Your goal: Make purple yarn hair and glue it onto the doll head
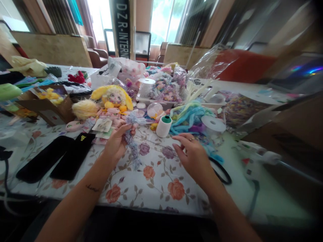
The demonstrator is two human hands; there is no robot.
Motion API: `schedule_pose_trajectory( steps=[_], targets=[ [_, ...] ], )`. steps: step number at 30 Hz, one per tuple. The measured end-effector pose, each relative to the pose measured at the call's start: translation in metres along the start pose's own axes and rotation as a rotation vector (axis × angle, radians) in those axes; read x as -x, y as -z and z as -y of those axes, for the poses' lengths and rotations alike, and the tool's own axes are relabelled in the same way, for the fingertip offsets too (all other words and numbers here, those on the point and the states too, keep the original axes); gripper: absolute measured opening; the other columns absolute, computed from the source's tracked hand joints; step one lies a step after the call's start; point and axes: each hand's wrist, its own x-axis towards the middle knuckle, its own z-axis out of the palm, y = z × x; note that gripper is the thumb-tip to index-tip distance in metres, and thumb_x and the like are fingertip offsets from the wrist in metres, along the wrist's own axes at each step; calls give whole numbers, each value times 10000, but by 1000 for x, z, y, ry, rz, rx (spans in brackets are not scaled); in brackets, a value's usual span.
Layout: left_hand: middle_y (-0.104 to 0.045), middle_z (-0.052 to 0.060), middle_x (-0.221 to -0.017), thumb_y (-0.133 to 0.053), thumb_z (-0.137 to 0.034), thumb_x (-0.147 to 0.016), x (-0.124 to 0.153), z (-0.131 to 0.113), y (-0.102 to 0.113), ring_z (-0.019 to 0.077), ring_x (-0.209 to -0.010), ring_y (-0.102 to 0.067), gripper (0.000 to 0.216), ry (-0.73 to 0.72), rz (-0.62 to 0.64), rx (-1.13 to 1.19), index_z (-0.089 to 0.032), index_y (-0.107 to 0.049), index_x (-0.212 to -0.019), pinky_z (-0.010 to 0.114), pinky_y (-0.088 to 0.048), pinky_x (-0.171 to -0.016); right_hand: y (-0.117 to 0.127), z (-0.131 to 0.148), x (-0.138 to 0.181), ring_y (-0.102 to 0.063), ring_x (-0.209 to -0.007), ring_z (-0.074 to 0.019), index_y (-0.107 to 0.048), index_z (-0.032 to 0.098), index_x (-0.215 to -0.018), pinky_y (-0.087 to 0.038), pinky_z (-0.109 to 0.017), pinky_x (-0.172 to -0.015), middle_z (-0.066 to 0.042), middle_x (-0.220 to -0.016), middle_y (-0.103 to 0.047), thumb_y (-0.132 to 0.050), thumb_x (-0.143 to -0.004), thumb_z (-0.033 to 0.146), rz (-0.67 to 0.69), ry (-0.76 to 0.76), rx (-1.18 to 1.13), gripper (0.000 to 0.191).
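Observation:
A bunch of fluffy blue-lavender yarn [132,143] is gripped in my left hand [117,141], its tail hanging over the flowered cloth and its upper end spreading above the fingers. To the right, my right hand [190,153] hovers above the cloth with curled fingers, thumb near the index finger. Anything between those fingertips is too fine to make out. Between the two hands, slightly farther back, stands a white thread cone [164,126] with a green top. Blue and green wool strands [186,116] lie behind my right hand.
Two black flat cases [73,156] lie left of my left forearm. Behind are a yellow-eared doll [114,97], an open cardboard box [51,107] and a white spool [213,124]. A black ring-shaped band [223,173] lies beside my right forearm. Cables run along the left edge.

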Motion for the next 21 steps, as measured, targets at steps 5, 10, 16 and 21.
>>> schedule_pose_trajectory(
  steps=[5,10,16,21],
  targets=[
    [-627,-5,-677,-773,-125,-660,6,9,0,80,-587,-569,248,74,66,-135,-156,-571,-802,164,-468,-571,-20,48,-23,-550,-464,-122,-636,168,-1199,-467,-253,-473,-10,-682,-649,-529,-922,334,309,-281,-709,340],
    [-629,-15,-669,-792,-127,-639,7,10,-1,80,-573,-564,278,63,45,-154,-158,-584,-820,174,-478,-576,-48,64,-34,-549,-481,-68,-648,182,-1086,-423,-202,-386,-54,-977,-671,-672,-824,379,318,-430,-1034,330],
    [-611,-14,-642,-785,-155,-659,8,9,-3,89,-578,-545,252,60,75,-193,-162,-577,-802,177,-456,-542,-57,59,-27,-478,-399,-68,-587,184,-785,-394,-171,-369,64,-536,-547,-672,-826,365,259,-513,-1118,205],
    [-596,-24,-635,-791,-149,-643,7,10,-3,91,-574,-549,271,80,48,-187,-160,-571,-801,187,-459,-541,-55,55,-21,-610,-527,-103,-518,196,-804,-471,-173,-402,13,-696,-657,-657,-834,391,283,-528,-1273,241]
  ],
)
